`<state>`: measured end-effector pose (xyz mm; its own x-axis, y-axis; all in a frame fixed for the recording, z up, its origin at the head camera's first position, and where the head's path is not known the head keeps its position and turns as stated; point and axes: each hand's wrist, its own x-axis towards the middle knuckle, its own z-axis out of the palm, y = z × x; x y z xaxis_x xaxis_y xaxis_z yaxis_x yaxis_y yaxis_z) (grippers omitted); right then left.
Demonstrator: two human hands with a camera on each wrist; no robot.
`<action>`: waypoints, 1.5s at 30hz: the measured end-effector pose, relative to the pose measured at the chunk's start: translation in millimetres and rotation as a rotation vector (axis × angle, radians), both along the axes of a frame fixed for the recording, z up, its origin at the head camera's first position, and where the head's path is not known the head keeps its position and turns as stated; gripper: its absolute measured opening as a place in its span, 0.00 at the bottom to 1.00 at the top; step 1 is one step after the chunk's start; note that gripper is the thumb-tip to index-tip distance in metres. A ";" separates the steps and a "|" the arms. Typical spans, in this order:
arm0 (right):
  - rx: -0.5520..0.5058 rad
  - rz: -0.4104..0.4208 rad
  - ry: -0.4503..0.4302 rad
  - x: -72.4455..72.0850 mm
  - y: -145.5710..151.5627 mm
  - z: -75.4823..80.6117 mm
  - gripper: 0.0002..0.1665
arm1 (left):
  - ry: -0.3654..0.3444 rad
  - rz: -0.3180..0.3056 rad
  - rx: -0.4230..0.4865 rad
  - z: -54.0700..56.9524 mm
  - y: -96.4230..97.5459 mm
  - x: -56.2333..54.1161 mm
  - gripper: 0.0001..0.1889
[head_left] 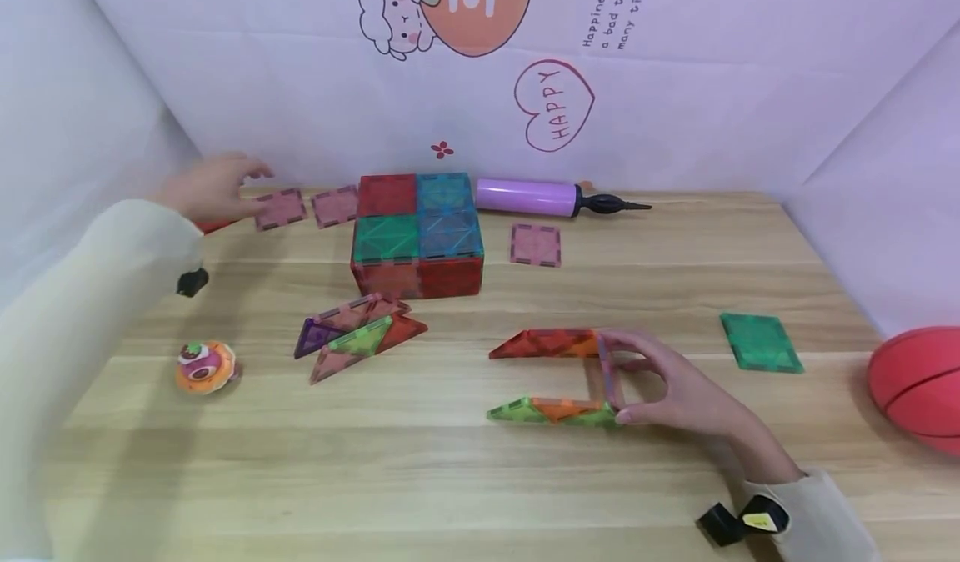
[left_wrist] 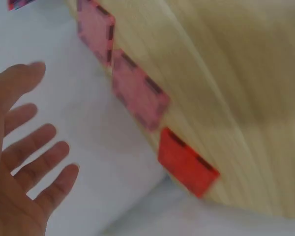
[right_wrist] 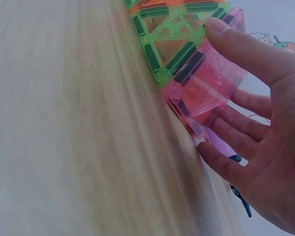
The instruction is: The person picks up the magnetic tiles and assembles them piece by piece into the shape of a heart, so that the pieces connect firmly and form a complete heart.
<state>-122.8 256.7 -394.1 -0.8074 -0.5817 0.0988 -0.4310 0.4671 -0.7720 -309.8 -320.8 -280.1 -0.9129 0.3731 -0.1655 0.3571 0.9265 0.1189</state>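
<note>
My left hand is over the table's far left, fingers apart and holding nothing. Near it lie a red tile and two pink square magnetic tiles. My right hand grips an upright pink square magnetic tile, thumb at the near corner and fingers toward the far one. That tile joins two standing rows into a three-sided frame. The near row has green triangle tiles with an orange one between; the far row is red and orange.
A box of coloured tiles stands at the back centre, beside a purple pump. Loose triangle tiles lie before it. A pink tile, a green tile, a small toy and a red ball surround the work.
</note>
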 end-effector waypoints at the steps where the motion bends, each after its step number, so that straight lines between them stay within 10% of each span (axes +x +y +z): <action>1: 0.009 -0.006 0.003 0.9 0.0 0.4 0.52 | -0.017 -0.014 0.011 -2.5 4.8 -5.4 0.30; 13: 0.005 0.010 0.013 9.7 -2.0 -3.3 0.53 | -0.235 0.049 0.112 -63.7 46.4 -63.0 0.48; 28: 0.058 -0.035 0.017 3.4 -0.7 -1.3 0.52 | -0.209 0.028 0.068 -69.0 49.6 -73.4 0.40; 37: 0.044 -0.005 0.055 -4.6 -6.1 1.9 0.52 | -0.083 -0.032 0.037 -36.3 43.0 -63.5 0.27; 45: 0.043 -0.020 0.034 2.3 -1.7 -1.5 0.52 | -0.055 -0.048 -0.020 8.5 40.1 -21.3 0.41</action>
<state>-120.5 255.0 -395.6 -0.8156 -0.5695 0.1019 -0.4469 0.5083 -0.7362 -331.1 -280.7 -271.6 -0.8834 0.4123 -0.2228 0.3946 0.9108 0.1211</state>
